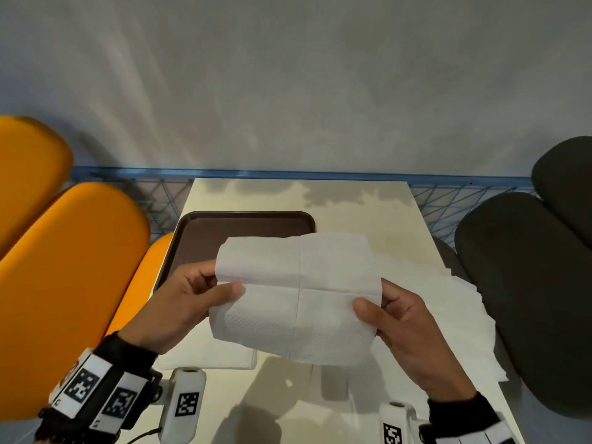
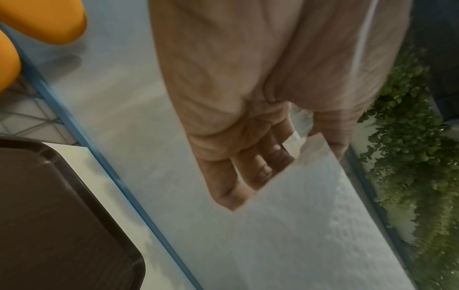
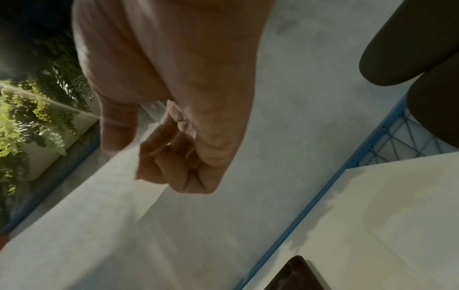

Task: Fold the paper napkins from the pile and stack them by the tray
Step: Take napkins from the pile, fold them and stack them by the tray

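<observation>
One white embossed napkin, creased into four quarters, is held up above the desk in front of one brown tray. The left hand pinches its left edge and the right hand its right edge. A loose pile lies at right, a folded stack near the tray.

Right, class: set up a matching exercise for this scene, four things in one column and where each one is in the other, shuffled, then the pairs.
Things:
1. held napkin
2. tray
3. napkin pile
4. folded napkins

Places:
A. table's right side
B. pinched between left hand and right hand
C. near table edge, before the tray
D. table's far left

Pairs: 1-B, 2-D, 3-A, 4-C
</observation>
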`<state>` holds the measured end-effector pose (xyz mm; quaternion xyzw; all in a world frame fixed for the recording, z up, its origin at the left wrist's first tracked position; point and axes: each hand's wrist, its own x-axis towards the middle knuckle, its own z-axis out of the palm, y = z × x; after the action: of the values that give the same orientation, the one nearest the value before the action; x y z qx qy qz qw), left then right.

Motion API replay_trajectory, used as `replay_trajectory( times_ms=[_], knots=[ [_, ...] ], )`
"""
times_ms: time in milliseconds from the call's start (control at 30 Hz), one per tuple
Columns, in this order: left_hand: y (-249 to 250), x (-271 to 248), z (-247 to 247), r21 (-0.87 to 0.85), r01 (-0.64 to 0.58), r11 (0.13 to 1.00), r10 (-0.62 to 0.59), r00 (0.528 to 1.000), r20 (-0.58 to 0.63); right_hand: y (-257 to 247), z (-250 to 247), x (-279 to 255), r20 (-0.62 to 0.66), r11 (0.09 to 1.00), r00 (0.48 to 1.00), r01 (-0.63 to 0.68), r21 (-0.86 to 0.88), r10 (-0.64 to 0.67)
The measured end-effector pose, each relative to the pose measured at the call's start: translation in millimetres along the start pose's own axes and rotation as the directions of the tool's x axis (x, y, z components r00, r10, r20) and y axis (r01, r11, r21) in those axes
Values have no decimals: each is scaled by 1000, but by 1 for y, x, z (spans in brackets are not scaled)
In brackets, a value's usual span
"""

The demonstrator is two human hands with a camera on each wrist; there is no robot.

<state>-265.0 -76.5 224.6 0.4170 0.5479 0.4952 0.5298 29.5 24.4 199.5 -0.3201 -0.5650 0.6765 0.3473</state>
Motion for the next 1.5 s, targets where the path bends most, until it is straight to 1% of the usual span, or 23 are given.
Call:
replay_trajectory(
  times_ms=[100, 233, 333, 367, 467, 600, 667, 733, 767, 867, 933, 967, 1033, 1100, 1133, 1167, 1200, 1233, 1300, 1333, 1367, 1433, 1500],
  knots=[
    [-1, 0, -3, 0, -14, 1000, 14, 999, 49, -2, 3, -1, -30, 999, 999, 17, 29, -16],
    [3, 1, -2, 9, -20, 1000, 20, 999, 48, -4, 6, -2, -29, 999, 999, 25, 33, -24],
    [3, 0, -6, 55, -48, 997, 44, 996, 72, -6, 7, -5, -62, 997, 998, 27, 71, -23],
    [4, 0, -7, 57, -49, 997, 45, 996, 74, -7, 8, -5, -45, 997, 999, 22, 73, -19],
    [4, -1, -10, 63, -52, 997, 46, 994, 97, -6, 8, -5, -31, 1000, 999, 17, 1, -17],
    [7, -4, -9, 79, -153, 985, 149, 987, 56, -4, 5, -6, -48, 997, 997, 59, -49, -61],
    [9, -7, -10, 88, -214, 973, 210, 976, 54, -5, 2, -8, -61, 989, 992, 107, -103, -114],
    [9, -7, -12, 82, -246, 966, 245, 969, 24, -7, -1, -10, 8, 964, 973, 231, -129, -232],
    [10, -6, -15, 46, -250, 967, 250, 968, 7, -4, -4, -11, 42, 951, 964, 267, -159, -263],
    [10, -2, -20, -61, -246, 967, 247, 969, 14, -7, -3, -15, 105, 942, 955, 292, -164, -277],
    [16, -1, -14, -66, -257, 964, 257, 966, -7, -4, -3, -16, 135, 928, 945, 319, -192, -297],
    [19, -1, -10, -5, -273, 962, 273, 961, -39, -2, -5, -17, 134, 923, 944, 324, -207, -301],
    [24, -1, -3, 217, -313, 925, 334, 940, -66, -4, -9, -19, 109, 903, 947, 321, -287, -302],
    [29, -5, 4, 422, -358, 833, 381, 924, 31, -11, -12, -19, 47, 832, 941, 320, -453, -336],
    [32, -8, 8, 525, -390, 756, 402, 910, 98, -17, -8, -18, 44, 774, 932, 325, -544, -361],
    [35, -9, 11, 606, -426, 671, 415, 894, 170, -24, 0, -16, 71, 715, 925, 336, -614, -374],
    [38, -10, 14, 649, -464, 603, 418, 877, 239, -29, 10, -12, 127, 672, 929, 342, -657, -349],
    [41, -11, 18, 664, -495, 560, 412, 862, 294, -32, 21, -7, 196, 634, 937, 341, -694, -289],
    [48, -12, 25, 664, -527, 530, 389, 847, 362, -33, 42, 4, 321, 617, 932, 353, -703, -167],
    [51, -12, 28, 671, -528, 521, 378, 847, 373, -31, 50, 8, 373, 623, 914, 387, -680, -160],
    [53, -14, 28, 684, -519, 512, 369, 852, 371, -30, 57, 11, 409, 628, 893, 428, -650, -186],
    [56, -17, 28, 707, -492, 508, 362, 867, 342, -29, 65, 13, 396, 627, 879, 470, -621, -267],
    [57, -21, 28, 710, -431, 556, 346, 897, 273, -29, 66, 12, 362, 633, 880, 473, -613, -307]
  ],
)
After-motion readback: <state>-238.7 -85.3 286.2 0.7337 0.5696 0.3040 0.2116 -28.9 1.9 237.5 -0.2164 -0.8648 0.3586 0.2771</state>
